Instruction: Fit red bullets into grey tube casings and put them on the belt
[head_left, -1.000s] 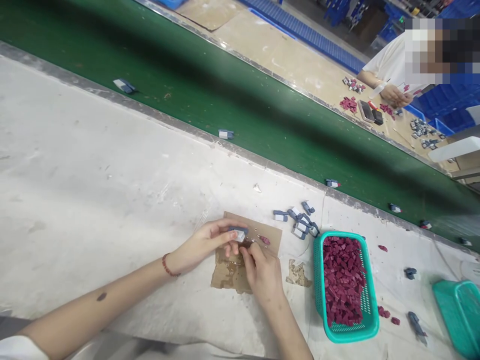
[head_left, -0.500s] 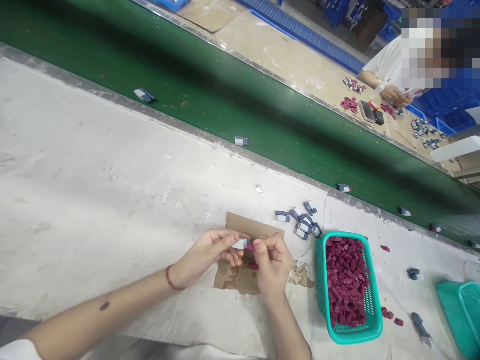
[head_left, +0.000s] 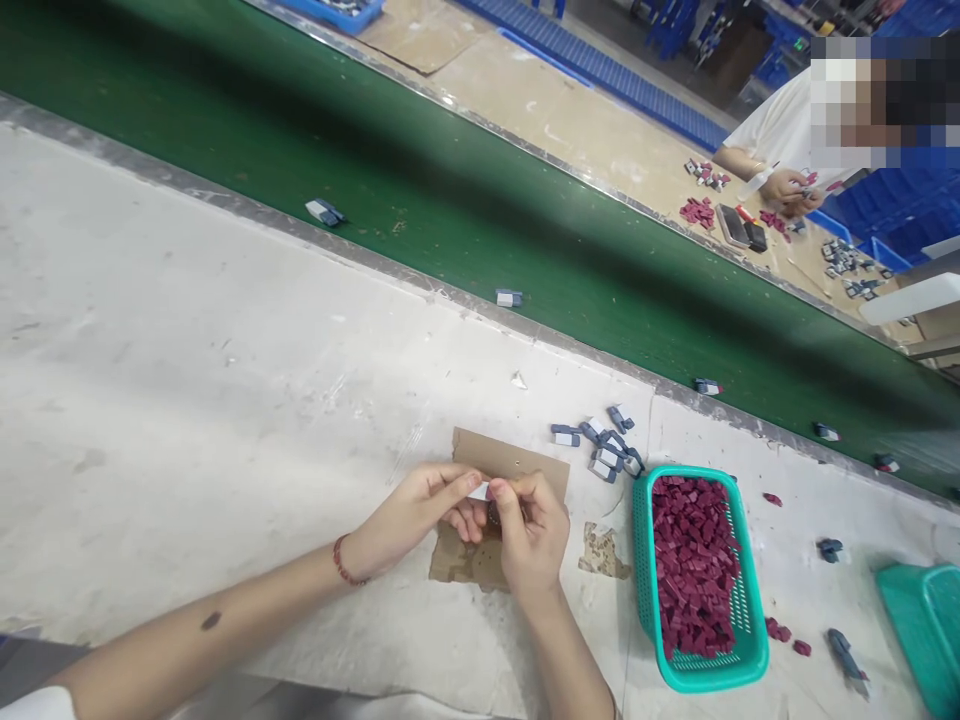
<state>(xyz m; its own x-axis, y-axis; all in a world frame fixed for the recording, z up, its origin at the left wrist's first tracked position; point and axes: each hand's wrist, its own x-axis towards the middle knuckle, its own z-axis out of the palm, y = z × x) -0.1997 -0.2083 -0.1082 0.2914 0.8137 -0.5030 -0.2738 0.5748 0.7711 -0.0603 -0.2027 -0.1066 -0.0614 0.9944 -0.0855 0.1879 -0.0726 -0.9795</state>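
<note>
To the left of the teal mesh basket (head_left: pixel 712 679), a small white-faced part (head_left: pixel 479 491) is sitting between the person's two hands, just above a sheet of brown cardboard (head_left: pixel 469 562). The left hand (head_left: pixel 421 503) is gripping it from its left side, thumb and forefinger pinching narrowly while the other fingers are curling beneath. The right hand (head_left: pixel 537 540), on the side nearer the basket, is closing its thumb and bent fingers on the part's right end; those fingertips are covering that end, so whether they are also holding a smaller piece cannot be told. The basket itself is holding a heap of maroon pieces (head_left: pixel 694 570). Just beyond its far left corner, a cluster of blue-grey and white parts (head_left: pixel 606 460) is lying on the pale surface (head_left: pixel 225 400), while a torn cardboard scrap (head_left: pixel 604 552) is resting close to its left wall. Right of the basket, a few loose maroon bits (head_left: pixel 778 630) are lying near it. Beyond the basket, a green conveyor belt (head_left: pixel 450 200) is carrying several similar parts, and across it a co-worker's hands (head_left: pixel 789 192) are handling small pieces.
</note>
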